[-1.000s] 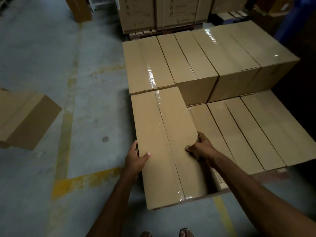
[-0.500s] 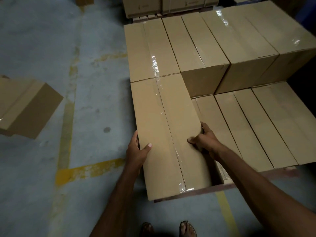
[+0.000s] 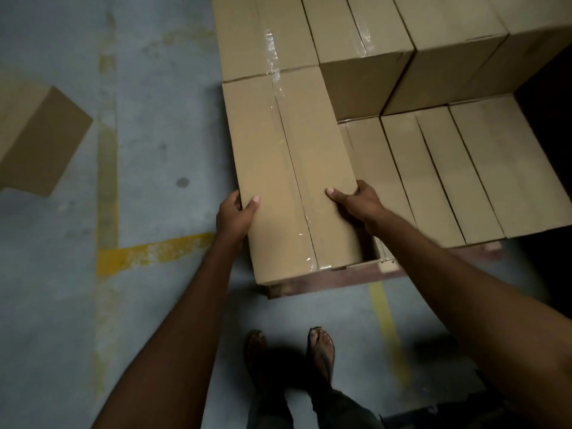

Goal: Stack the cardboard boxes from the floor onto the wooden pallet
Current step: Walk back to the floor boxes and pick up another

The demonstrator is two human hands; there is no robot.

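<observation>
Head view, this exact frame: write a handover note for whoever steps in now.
Left hand and right hand each grip a side of the taped box, thumbs on top.
It sits at the front-left corner of the pallet, second layer, against the upper boxes behind.
Done: those look to fill the rear row.
Left: let go, fetch the floor box at left, cover the lower boxes.

Boxes [image 3: 439,168] on pallet [image 3: 340,278]; one box [image 3: 37,140] left
</observation>
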